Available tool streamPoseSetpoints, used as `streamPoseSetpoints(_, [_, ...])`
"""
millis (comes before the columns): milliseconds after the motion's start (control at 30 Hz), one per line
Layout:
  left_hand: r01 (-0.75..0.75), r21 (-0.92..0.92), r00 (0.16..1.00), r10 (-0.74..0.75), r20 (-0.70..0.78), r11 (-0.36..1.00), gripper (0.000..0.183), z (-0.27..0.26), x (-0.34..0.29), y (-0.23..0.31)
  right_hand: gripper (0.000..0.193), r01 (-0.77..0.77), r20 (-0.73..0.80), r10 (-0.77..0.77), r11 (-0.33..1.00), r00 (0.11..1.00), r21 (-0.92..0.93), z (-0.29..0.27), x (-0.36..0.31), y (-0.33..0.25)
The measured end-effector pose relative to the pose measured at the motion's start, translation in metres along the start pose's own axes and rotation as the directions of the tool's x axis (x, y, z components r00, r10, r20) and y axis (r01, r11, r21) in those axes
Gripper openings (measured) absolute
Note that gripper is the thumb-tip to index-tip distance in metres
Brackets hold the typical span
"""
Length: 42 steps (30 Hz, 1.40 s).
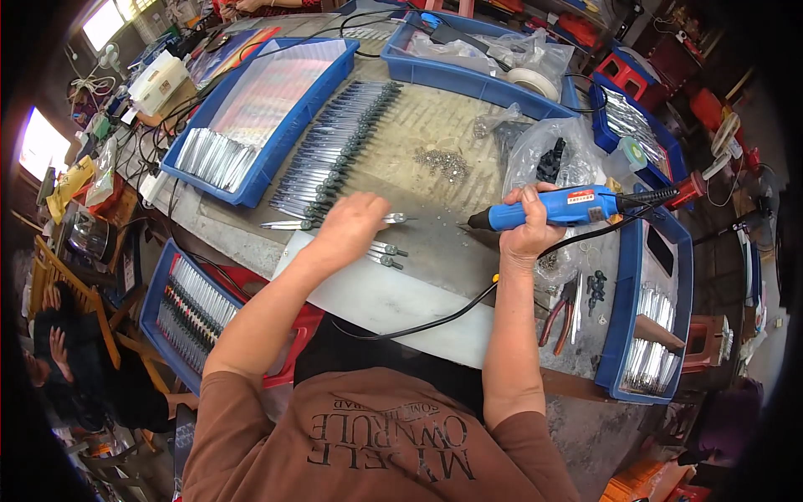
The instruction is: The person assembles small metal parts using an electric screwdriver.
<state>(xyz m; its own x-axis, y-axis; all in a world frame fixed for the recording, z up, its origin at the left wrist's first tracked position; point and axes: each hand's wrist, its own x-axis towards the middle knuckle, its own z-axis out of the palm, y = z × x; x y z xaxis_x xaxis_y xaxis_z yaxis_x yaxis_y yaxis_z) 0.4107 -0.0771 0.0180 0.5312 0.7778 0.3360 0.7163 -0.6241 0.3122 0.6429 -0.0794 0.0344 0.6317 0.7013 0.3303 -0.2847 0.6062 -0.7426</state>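
My right hand (pixel 527 224) is wrapped round a blue electric screwdriver (pixel 552 207), its dark tip pointing left just above the tabletop. A black cable runs from its rear end. My left hand (pixel 355 224) is closed over a slim silver metal piece (pixel 398 218), whose end sticks out to the right of my fingers. Just beyond that hand lies a long row of similar silver pieces with dark ends (pixel 335 146). A few more pieces (pixel 386 254) rest on the white board, near my left wrist. Ahead, a heap of tiny metal parts (pixel 447 165) lies on the tabletop.
Blue trays hold silver pieces at the far left (pixel 251 188), lower left (pixel 142 314) and right (pixel 619 376). Another blue tray (pixel 477 75) with plastic bags stands at the back. Red-handled pliers (pixel 559 322) and small black parts (pixel 595 289) lie right of my right forearm.
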Motion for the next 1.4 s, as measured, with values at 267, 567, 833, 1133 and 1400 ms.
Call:
streamPoseSetpoints(267, [0.075,-0.046,0.996,-0.073,0.045,0.996,0.017,0.03,0.012,-0.005,0.031,0.022,-0.003,-0.022,1.0,1.0,-0.021,0.002,0.001,-0.003])
streamPoseSetpoints(567, [0.052,-0.135,0.999,-0.051,0.009,0.989,0.018,0.032,0.012,-0.007,0.03,0.012,-0.013,-0.012,1.0,1.0,-0.026,0.004,0.0,-0.004])
streamPoseSetpoints(833, [0.077,-0.122,0.997,-0.08,-0.022,0.99,0.014,0.042,0.02,-0.006,0.029,0.002,-0.02,-0.002,1.0,1.0,-0.005,0.002,0.0,-0.004])
streamPoseSetpoints(1133, [0.104,-0.155,0.99,-0.118,-0.08,0.982,0.013,0.056,0.032,-0.005,0.028,0.014,-0.014,-0.014,1.0,1.0,-0.008,0.003,0.0,-0.004])
streamPoseSetpoints(1400, [0.139,-0.175,0.985,-0.155,-0.077,0.975,0.014,0.056,0.032,-0.003,0.026,0.007,-0.009,-0.008,1.0,1.0,-0.017,0.004,-0.001,-0.005])
